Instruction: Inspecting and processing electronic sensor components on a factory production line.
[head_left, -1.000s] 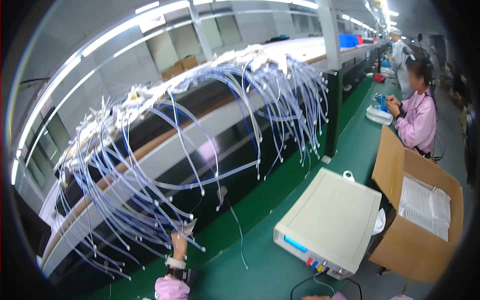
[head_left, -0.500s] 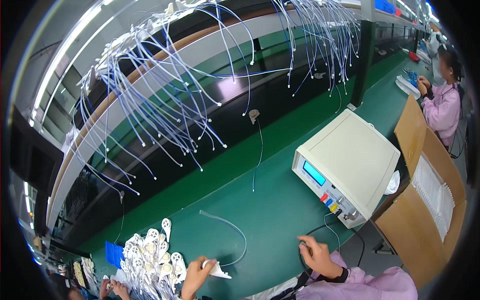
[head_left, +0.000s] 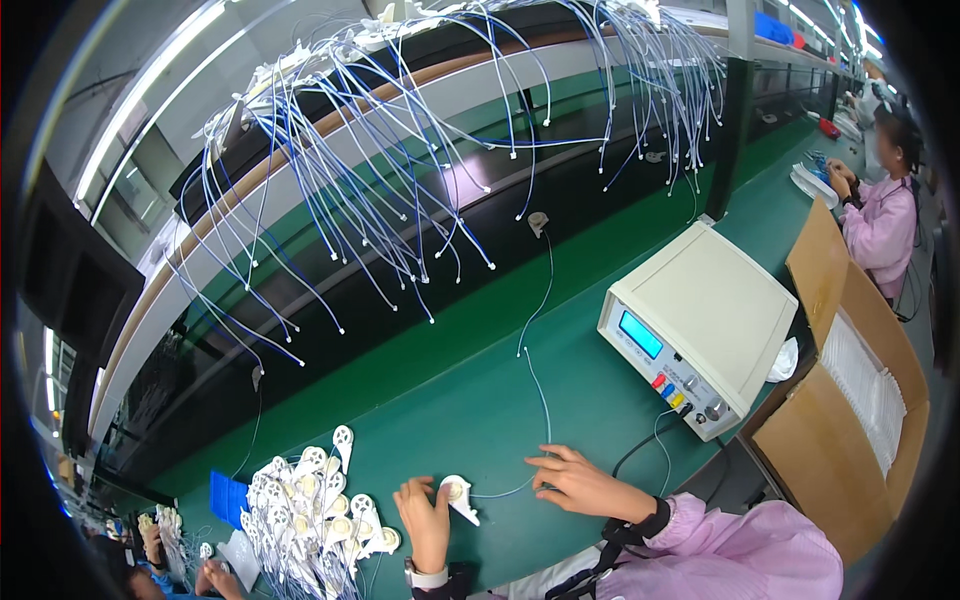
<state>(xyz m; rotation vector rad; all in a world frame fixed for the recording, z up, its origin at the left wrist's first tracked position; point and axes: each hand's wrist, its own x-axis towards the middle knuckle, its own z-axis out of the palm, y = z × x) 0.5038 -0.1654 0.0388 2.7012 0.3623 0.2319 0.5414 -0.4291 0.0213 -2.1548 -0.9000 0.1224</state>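
A white plastic part with a round hub and a pointed end (head_left: pixel 457 494) lies on the green bench. My left hand (head_left: pixel 426 525) is just left of it, fingers slightly apart, its thumb side at the part's edge. From the part a thin pale cable (head_left: pixel 505 494) runs right, then curves up and away across the bench. My right hand (head_left: pixel 590 488) is over this cable with its fingers spread; whether they touch it I cannot tell. Left of my left hand is a heap of similar white parts with cables (head_left: pixel 310 505).
A beige instrument (head_left: pixel 700 320) with a lit display stands at right, beside an open cardboard box (head_left: pixel 800 440). Many blue and white cables (head_left: pixel 370 200) hang from the shelf above. A blue bin (head_left: pixel 228 498) is behind the heap. Another person (head_left: pixel 880 220) sits far right; a co-worker's hand (head_left: pixel 222 578) shows lower left.
The white part was in my left hand and now lies on the bench, hub showing. My right hand has moved left to the cable, which has swung right. The view has shifted slightly.
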